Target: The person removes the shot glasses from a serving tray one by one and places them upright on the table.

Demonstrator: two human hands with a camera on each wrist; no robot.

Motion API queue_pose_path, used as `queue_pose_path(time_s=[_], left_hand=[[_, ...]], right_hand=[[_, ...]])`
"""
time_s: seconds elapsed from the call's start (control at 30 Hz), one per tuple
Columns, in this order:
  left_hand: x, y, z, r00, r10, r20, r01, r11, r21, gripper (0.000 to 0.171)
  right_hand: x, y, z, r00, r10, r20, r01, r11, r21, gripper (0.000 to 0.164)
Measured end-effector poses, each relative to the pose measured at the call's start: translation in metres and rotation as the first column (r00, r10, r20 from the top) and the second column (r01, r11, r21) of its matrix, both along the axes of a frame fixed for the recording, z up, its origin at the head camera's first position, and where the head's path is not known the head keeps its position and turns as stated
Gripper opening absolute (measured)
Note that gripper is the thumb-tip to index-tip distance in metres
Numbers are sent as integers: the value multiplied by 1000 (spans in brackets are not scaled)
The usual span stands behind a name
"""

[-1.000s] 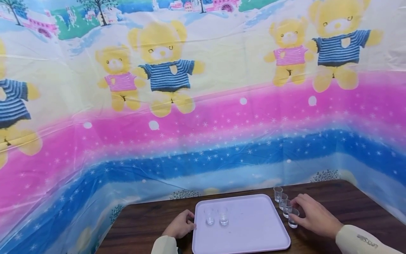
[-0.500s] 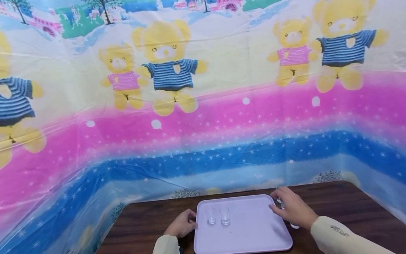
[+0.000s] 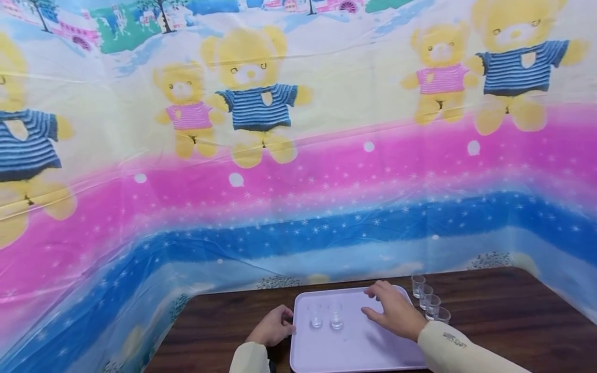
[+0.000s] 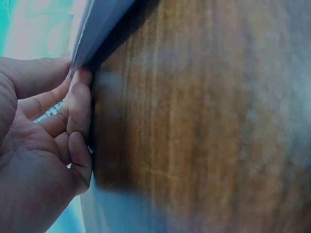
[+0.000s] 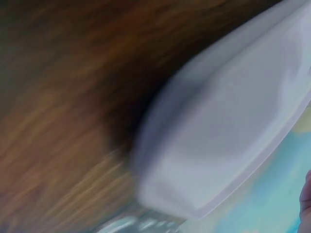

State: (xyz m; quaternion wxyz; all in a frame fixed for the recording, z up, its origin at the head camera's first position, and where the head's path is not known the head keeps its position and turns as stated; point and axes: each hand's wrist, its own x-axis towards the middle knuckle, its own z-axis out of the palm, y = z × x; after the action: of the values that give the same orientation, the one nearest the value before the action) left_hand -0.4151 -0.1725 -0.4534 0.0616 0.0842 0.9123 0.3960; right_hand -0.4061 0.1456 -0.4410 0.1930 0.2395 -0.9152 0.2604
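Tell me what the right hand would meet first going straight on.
Likely the nearer glass on the tray, though the right hand may pass above or beyond it; its height is unclear.

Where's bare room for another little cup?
The table is bare right of the four-cup row and left of the left grip; the tray, on the near side of its two cups. Crowded: that row and the tray's right, under the right grip.
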Motion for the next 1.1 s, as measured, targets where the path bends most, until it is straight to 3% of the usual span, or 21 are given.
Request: queue_pose_path(time_s=[0.13,0.43,0.63,1.1], left_hand=[[-1,1,-1,1000,9,2,-9,1000,-2,22],[-3,2,-3,1000,13,-7,-13,1000,-1,22],[-2,1,-4,1000,14,-18,-14,1000,4,22],[2,0,-2,999,-4,-41,4,1000,8,23]], right_hand=[[-4,-16,0,998,25,63,-24,1000,-12,33],[-7,-37,-5,991,127,31,-127,992,-3,35],[-9,-49,-8,990,128,55,-128,992,-11,36],[-12,-64,-6,986,164,-11,-163,985,62,25]])
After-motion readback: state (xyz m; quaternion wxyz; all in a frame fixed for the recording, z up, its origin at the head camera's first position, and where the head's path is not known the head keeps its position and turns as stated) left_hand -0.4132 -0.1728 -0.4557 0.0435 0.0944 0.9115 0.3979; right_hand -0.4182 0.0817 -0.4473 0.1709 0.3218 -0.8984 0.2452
